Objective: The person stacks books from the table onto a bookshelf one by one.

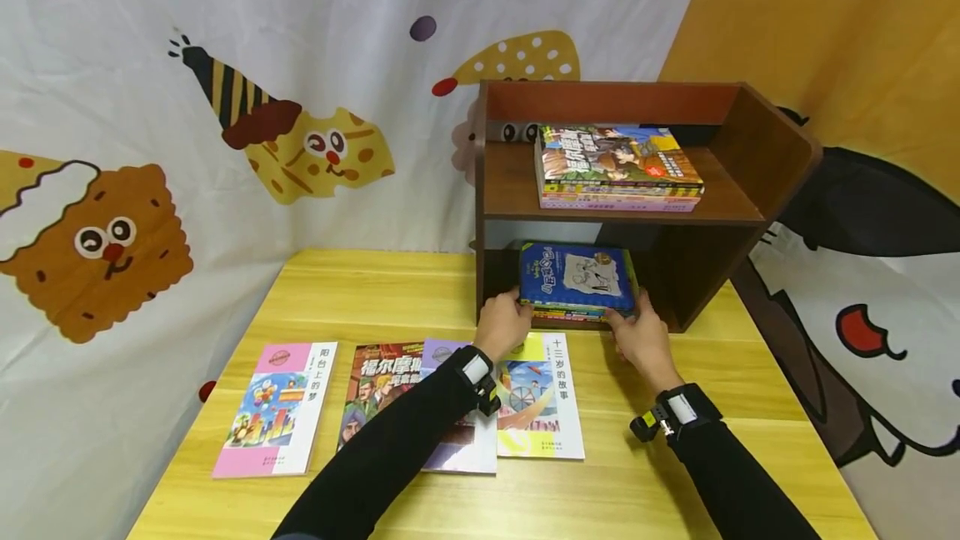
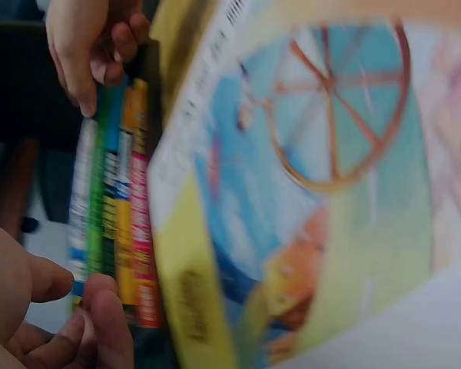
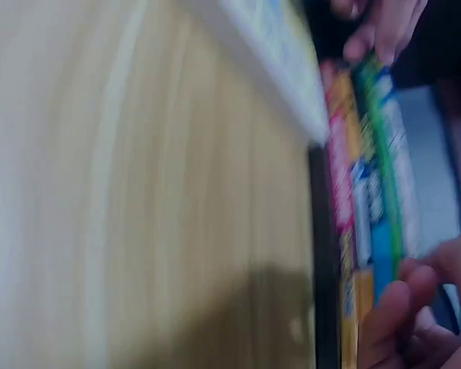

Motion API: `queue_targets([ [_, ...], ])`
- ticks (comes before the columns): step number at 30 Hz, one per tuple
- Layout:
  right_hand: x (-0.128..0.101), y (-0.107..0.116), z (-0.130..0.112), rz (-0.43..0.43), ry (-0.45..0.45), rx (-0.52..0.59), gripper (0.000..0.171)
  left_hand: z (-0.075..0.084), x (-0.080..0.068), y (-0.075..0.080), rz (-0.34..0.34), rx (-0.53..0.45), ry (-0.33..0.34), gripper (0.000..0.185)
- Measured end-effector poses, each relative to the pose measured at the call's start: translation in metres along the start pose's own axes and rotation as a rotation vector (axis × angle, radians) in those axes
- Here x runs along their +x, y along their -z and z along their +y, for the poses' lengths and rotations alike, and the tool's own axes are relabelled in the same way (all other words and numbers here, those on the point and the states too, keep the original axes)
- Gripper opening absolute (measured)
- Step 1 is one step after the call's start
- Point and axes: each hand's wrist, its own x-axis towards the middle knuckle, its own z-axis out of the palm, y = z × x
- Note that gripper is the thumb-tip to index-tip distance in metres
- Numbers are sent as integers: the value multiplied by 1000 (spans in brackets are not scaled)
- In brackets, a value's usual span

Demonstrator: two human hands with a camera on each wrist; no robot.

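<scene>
A stack of several books lies flat in the lower compartment of a brown wooden bookshelf (image 1: 761,152), with a blue-covered book (image 1: 577,277) on top. My left hand (image 1: 504,323) pinches the blue book at its front left corner, thumb over the top edge. At the front right corner my right hand (image 1: 641,340) pinches the same book. Coloured spines (image 2: 115,207) of the stack face forward between the two hands in the left wrist view. In the right wrist view, the right fingers (image 3: 399,307) curl against the spines. The stack's back is hidden.
On the upper shelf lies another book stack (image 1: 618,161). Across the yellow wooden table (image 1: 637,490) lie a pink book (image 1: 273,411), a red comic book (image 1: 378,373), a purple book (image 1: 468,457) and a yellow book (image 1: 540,394). A printed cloth (image 1: 360,7) hangs behind.
</scene>
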Motion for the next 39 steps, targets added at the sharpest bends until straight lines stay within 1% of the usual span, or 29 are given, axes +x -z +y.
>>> queue_targets([
  [2,-12,-5,-7,66,16,77,80,6,-5,5,12,-30,-32,49],
  [3,-18,-8,-11,84,23,136,75,10,-8,9,15,-53,-54,48],
  [5,-28,-14,-19,76,45,257,61,18,-13,19,17,-103,-103,45],
  [7,-36,-21,-27,18,57,338,49,25,-21,29,12,-151,-151,40],
  [9,-44,-27,-34,-64,57,383,40,29,-30,40,-5,-176,-196,34],
  [12,-53,-34,-45,-148,55,394,36,27,-45,56,-25,-211,-234,30],
  [15,-62,-38,-51,-178,36,409,34,19,-60,70,-24,-265,-216,29],
  [17,-67,-40,-54,-187,35,423,34,12,-68,79,-7,-298,-192,28],
  [21,-74,-49,-56,-188,37,459,35,-3,-81,96,41,-311,-161,27],
  [24,-78,-56,-53,-185,13,473,34,-14,-87,105,55,-311,-116,25],
  [28,-81,-58,-46,-155,-23,504,34,-23,-87,106,68,-347,-59,24],
  [31,-81,-61,-43,-140,-22,529,36,-28,-87,104,71,-367,-37,25],
  [33,-81,-63,-43,-140,-23,544,36,-32,-90,102,57,-359,-29,26],
  [36,-83,-68,-42,-155,-45,556,35,-41,-97,102,46,-316,-16,28],
  [39,-86,-73,-41,-175,-71,569,33,-52,-105,106,62,-265,4,27],
])
